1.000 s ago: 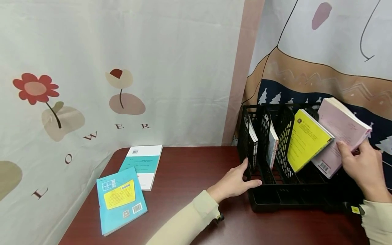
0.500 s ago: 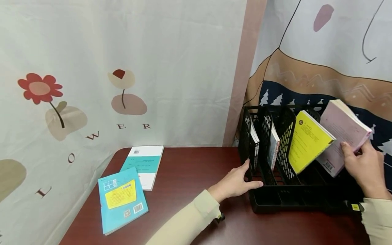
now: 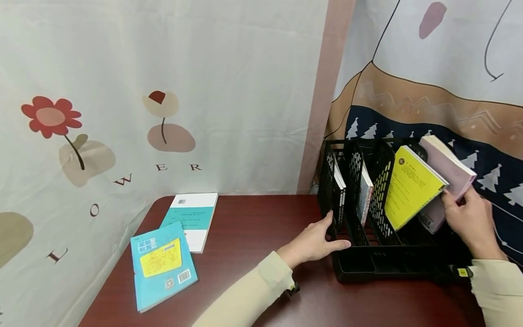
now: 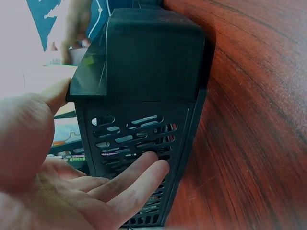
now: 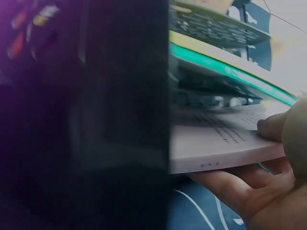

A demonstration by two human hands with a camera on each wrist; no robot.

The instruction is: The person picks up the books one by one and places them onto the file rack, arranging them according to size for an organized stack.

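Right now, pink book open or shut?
Shut: in the head view, the pink book shows its page edges as one compact block, and the right hand grips it closed.

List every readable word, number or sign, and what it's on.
"L O W E R": printed on the pale curtain.
Too small or blurred to read: print on the blue book, white-and-teal book, yellow book, pink book, black-spined book and slim book.
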